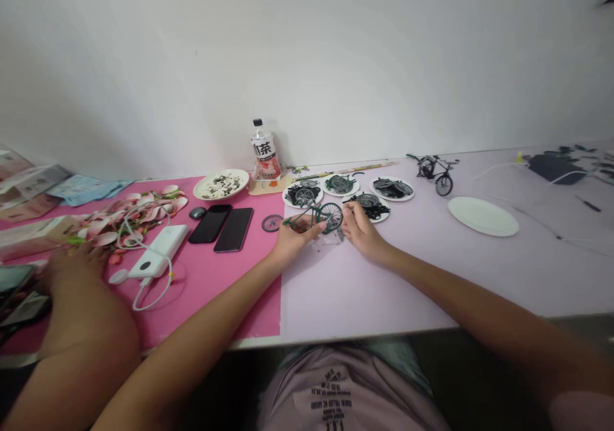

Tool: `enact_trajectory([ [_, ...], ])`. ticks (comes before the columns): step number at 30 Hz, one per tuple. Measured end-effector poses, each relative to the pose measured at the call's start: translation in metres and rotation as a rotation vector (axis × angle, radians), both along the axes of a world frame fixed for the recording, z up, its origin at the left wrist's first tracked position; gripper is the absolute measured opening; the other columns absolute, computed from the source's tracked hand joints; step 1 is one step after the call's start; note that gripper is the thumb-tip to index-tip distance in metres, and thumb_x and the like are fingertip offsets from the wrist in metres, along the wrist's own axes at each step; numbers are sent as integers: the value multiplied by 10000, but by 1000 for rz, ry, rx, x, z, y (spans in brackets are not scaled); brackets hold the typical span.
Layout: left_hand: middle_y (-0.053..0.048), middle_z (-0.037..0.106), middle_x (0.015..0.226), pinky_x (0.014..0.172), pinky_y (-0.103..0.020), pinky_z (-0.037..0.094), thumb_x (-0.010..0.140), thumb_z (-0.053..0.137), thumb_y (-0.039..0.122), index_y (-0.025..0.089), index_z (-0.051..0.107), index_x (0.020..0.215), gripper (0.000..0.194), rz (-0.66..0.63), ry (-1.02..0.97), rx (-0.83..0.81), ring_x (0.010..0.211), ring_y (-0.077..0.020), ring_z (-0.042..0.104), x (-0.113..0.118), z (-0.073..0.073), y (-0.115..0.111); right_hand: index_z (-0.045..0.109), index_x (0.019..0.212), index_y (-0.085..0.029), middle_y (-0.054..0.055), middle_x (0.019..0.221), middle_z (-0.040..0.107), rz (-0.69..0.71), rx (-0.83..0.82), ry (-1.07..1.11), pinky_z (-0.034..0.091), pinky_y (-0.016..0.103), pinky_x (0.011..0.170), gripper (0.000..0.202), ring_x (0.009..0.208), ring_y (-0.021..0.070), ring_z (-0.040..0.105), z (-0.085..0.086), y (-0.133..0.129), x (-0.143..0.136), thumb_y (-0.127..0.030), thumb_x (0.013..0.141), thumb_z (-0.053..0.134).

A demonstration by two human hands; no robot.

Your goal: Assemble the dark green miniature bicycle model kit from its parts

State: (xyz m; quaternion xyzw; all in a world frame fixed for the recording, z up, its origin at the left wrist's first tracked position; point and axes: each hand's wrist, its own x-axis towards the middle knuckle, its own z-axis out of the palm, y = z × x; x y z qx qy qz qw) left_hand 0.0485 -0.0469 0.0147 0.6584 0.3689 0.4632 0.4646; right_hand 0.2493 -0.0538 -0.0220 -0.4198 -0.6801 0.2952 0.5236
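My left hand (300,236) is closed on a small dark green model bicycle (314,213), which has one spoked wheel at its right end. Close to that wheel, the fingers of my right hand (361,229) are pinched together; anything between them is too small to make out. A loose spoked wheel (272,223) lies on the pink mat left of my left hand. Behind my hands, white plates hold dark bicycle parts: one plate (303,194) at the left, another (340,184) beside it, and a third (392,188) to the right. One more plate is partly behind my right hand.
An assembled model bicycle (437,172) stands at the back right near a white plate (483,216). Two phones (233,229), a white power bank (158,252) with a cable, a bottle (265,153) and a bowl (221,185) stand left. Another person's arm (86,316) rests at far left.
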Motion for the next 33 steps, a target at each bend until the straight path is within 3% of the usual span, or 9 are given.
enact_trajectory([
  [4,-1,598,592,589,-272,457,708,834,560,165,612,650,457,-21,1,-24,557,-129,547,0,-2,1,391,1065,-285,-81,689,357,31,-100,118,336,218,442,294,504,116,391,0,-1,-1,-578,1051,369],
  [8,-3,608,595,594,-271,456,709,839,535,164,612,651,439,-28,5,-38,565,-131,555,0,-2,1,425,1103,-272,-53,723,446,-65,-7,42,394,241,496,300,565,132,465,0,-1,2,-563,1053,374],
  [14,8,596,591,594,-267,438,722,844,486,170,594,640,411,-36,-16,-54,566,-127,548,0,-2,0,435,1094,-254,-26,739,485,-102,51,-23,432,288,555,295,595,156,501,5,-4,3,-540,1057,374],
  [21,6,602,591,622,-273,455,722,838,518,169,600,639,430,-35,-15,-54,572,-127,546,0,-1,0,449,1061,-239,-65,661,446,-160,105,-143,370,269,536,206,516,130,425,16,-10,3,-443,1051,418],
  [33,9,605,599,617,-259,426,710,853,508,156,627,666,421,58,-29,-44,583,-120,532,0,-4,3,511,1001,-233,-50,650,515,-141,222,-238,351,245,530,185,516,125,471,22,-14,3,-416,1030,498],
])
